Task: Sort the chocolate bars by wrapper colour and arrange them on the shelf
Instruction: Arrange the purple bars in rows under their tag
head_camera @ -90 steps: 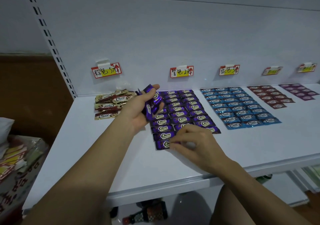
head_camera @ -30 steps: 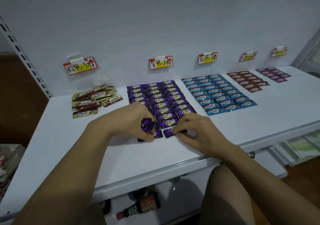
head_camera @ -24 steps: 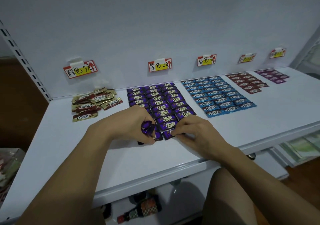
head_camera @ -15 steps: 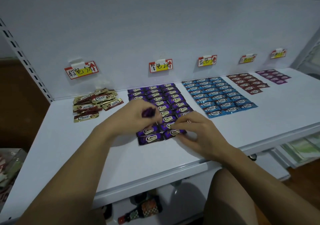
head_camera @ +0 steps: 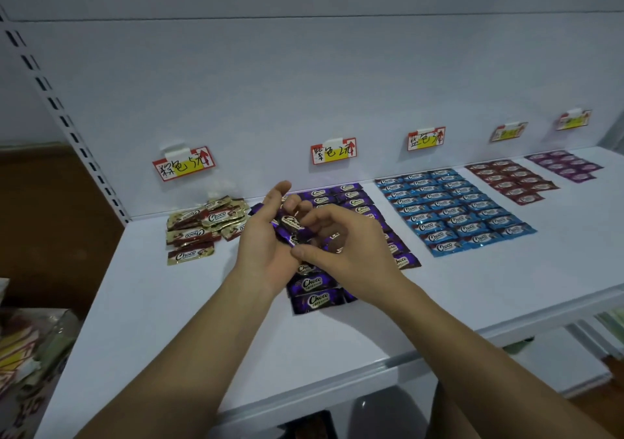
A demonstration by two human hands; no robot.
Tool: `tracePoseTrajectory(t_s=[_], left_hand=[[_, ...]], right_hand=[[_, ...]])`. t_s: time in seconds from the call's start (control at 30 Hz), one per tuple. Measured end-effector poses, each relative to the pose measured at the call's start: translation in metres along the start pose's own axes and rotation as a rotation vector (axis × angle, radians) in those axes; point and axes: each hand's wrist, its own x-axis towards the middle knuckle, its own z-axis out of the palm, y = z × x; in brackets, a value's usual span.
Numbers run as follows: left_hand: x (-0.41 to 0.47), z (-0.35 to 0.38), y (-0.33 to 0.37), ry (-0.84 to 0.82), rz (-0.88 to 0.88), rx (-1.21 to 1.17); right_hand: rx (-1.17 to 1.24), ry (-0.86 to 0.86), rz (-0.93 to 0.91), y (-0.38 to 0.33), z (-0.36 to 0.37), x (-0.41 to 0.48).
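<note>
Both hands are lifting off the shelf (head_camera: 162, 310), away from the front row of the purple grid (head_camera: 315, 299) lying under the purple price tag (head_camera: 333, 151). Left hand (head_camera: 265, 239) is cupping a bundle of purple Choco bars (head_camera: 290, 223) above the grid, fingers curled round it. Right hand (head_camera: 342, 248) is pinching one bar out of the bundle. Purple laying-out is going on, it seems. Next, that bar is needing a flat, logo-up seat squared to the front row.

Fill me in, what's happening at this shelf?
A person sorts chocolate bars by colour on the shelf. The left hand holds a handful of purple bars; the right hand pinches one from it, above the purple rows. Blue rows, red rows and magenta rows lie rightward; the brown pile at left is loose.
</note>
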Motion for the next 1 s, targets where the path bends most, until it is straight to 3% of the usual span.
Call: tracePoseTrajectory(t_s=[0.47,0.6,0.77,0.93,1.0], left_hand=[[0.002,-0.003,0.004,0.213,0.069,-0.035],[-0.004,0.001,0.002,0.079,0.068,0.341],[-0.013,0.001,-0.013,-0.095,0.138,0.718],[-0.017,-0.004,-0.023,-0.189,0.441,1.236],[-0.019,-0.005,-0.028,-0.259,0.482,1.364]], right_hand=[[0.193,-0.025,0.080,0.004,-0.016,-0.007],[0.181,-0.073,0.074,0.011,-0.044,-0.017],[-0.037,-0.010,-0.187,0.021,-0.079,-0.032],[0.046,0.017,-0.155,0.029,-0.099,-0.044],[0.041,0.035,-0.147,0.032,-0.104,-0.047]])
